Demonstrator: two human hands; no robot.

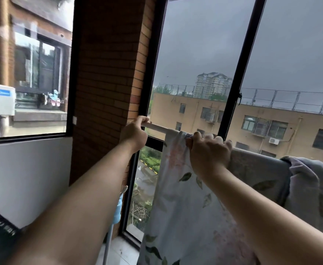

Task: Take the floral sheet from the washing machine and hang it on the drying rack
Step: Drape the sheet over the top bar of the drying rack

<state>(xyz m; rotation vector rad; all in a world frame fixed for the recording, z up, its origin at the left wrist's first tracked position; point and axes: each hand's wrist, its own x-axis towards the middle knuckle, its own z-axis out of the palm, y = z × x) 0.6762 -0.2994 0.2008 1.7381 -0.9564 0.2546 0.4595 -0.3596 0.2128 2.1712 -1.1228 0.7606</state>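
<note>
Floral sheet (178, 197) of pale white fabric, printed with green leaves and faded pink blooms, hangs draped over the white round bar of the drying rack (157, 128). It is in front of the black-framed window (231, 104), and its folds fall toward the near floor. The left hand (135, 133) grips the bare left end of the bar, fingers (141, 119) curled round it. The right hand (209, 152), near it on the right, curls its fingers over the bar and pinches the sheet's bunched top edge. A greyish-lilac cloth (310, 178) lies over the bar at far right.
</note>
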